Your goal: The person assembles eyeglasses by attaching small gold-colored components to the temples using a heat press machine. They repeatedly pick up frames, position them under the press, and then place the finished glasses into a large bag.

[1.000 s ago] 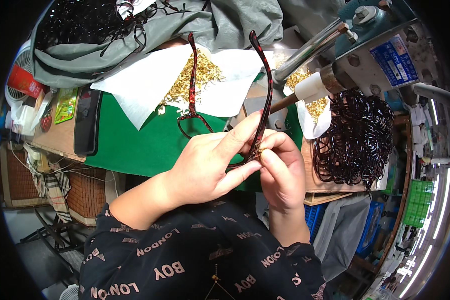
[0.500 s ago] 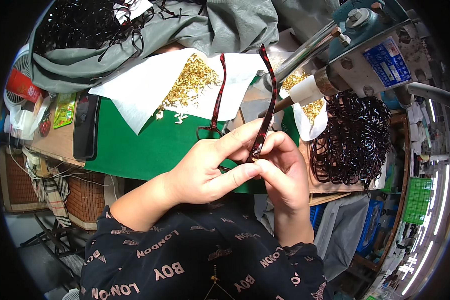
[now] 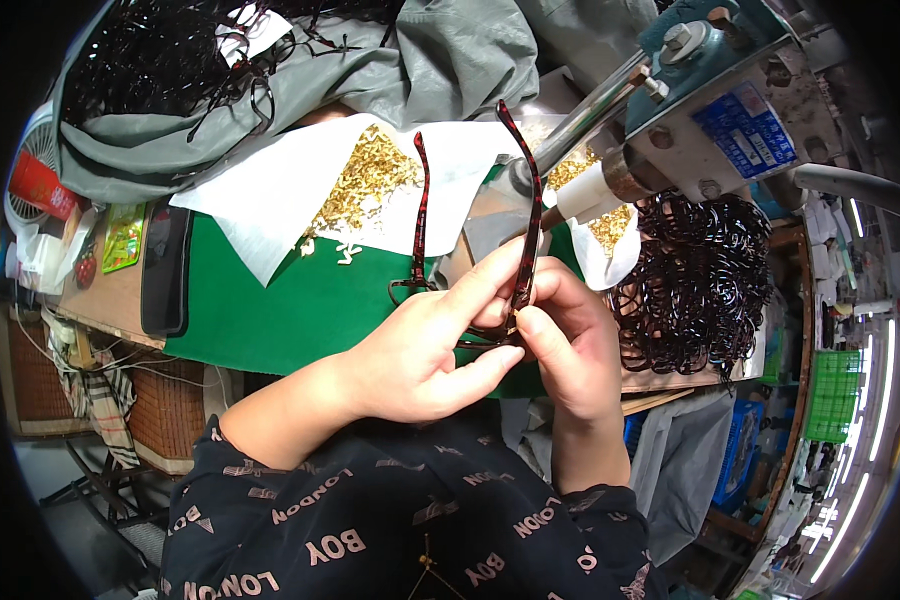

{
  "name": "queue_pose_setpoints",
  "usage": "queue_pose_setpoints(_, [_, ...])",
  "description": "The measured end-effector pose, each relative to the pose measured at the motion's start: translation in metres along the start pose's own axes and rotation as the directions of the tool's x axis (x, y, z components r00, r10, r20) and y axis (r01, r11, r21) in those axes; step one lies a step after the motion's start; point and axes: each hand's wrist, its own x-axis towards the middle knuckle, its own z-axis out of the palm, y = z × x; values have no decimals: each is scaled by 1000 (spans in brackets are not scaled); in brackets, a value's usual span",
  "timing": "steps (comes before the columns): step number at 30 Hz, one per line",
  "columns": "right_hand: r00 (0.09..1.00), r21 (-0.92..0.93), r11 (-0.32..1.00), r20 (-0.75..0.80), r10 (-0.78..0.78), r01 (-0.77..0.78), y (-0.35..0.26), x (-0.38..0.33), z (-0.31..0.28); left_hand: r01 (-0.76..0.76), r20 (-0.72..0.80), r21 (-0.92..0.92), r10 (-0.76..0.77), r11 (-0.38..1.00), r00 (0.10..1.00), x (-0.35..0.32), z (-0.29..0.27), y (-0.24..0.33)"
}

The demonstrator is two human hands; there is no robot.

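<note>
A dark red tortoiseshell eyeglass frame is held between my two hands, its two temple arms pointing up and away from me. My left hand grips the front of the frame, index finger stretched along it and thumb below. My right hand pinches the frame at the right hinge, its thumb pressed there and its fingers curled behind. Something small and gold-coloured shows at that hinge, too tiny to make out. Part of the frame's front is hidden by my fingers.
A green mat covers the bench. White paper bears a heap of small gold metal parts; a second gold heap lies right. Dark frames are piled at the right. A bench machine overhangs; a phone lies left.
My right thumb has lifted away from my left thumb and now presses higher at the hinge. The frame has tilted slightly, and the whole view has shifted a little.
</note>
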Motion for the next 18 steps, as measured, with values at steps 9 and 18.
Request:
queue_pose_setpoints(9, [942, -28, 999, -337, 16, -27, -17, 1, -27, 26, -139, -377, -84, 926, 987, 42, 18, 17])
queue_pose_setpoints(18, [537, -515, 558, -208, -818, 651, -157, 25, -77, -34, -211, -495, -83, 868, 974, 90, 32, -1])
